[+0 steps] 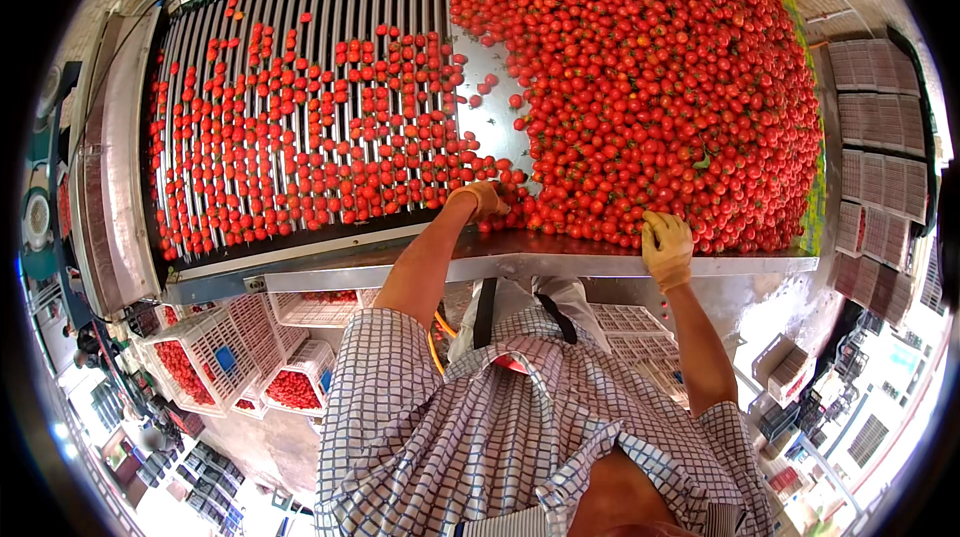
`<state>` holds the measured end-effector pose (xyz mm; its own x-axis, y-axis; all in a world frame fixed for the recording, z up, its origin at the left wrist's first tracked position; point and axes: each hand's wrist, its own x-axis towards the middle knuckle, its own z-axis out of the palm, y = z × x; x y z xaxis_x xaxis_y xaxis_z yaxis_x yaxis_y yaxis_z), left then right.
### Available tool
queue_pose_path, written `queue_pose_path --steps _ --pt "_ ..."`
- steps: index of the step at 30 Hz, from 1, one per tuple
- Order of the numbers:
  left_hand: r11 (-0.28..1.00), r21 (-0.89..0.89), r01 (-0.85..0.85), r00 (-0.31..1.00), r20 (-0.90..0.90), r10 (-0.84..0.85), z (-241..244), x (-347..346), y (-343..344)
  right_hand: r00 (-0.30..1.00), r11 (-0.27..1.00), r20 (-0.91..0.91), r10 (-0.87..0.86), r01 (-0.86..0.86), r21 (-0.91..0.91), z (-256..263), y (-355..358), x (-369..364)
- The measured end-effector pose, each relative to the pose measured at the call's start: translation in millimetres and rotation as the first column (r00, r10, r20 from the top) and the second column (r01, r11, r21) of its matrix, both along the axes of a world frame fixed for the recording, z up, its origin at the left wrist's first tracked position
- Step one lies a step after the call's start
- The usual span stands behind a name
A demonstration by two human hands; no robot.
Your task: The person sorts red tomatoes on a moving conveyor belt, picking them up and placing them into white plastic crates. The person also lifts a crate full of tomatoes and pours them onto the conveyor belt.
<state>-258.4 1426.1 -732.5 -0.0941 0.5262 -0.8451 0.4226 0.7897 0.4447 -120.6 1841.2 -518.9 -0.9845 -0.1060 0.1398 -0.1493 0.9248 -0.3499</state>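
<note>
A large heap of small red tomatoes [645, 102] covers the right part of a metal sorting table, a few with green stems. My left hand [486, 201], in a tan glove, reaches among tomatoes at the near end of the bare metal plate [491, 113]; its fingertips are partly hidden. Further right, my right hand [667, 246], in a pale yellow glove, lies over the metal front rim [570, 264], its bent fingers against the heap's near edge. Whether it grips anything is unclear. To the left, tomatoes sit in rows on a roller conveyor [330, 1].
White plastic crates [244, 357] with tomatoes stand below the conveyor at left. More crates [637, 338] are under the table near my legs. Stacked crates [881, 124] line the right side. A green leaf [703, 160] lies on the heap. People are in the left background.
</note>
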Motion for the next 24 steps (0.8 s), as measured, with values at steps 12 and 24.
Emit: queue_pose_path --steps 12,24 --pt "-0.097 -0.356 -0.929 -0.261 0.448 0.855 -49 -53 21 1.0 1.0 0.001 0.001 -0.001 0.023 -9 11 -3" --pt "0.061 0.321 -0.945 0.14 0.229 0.963 -9 -112 153 0.999 0.998 0.009 -0.052 0.051 0.043 -12 15 6"
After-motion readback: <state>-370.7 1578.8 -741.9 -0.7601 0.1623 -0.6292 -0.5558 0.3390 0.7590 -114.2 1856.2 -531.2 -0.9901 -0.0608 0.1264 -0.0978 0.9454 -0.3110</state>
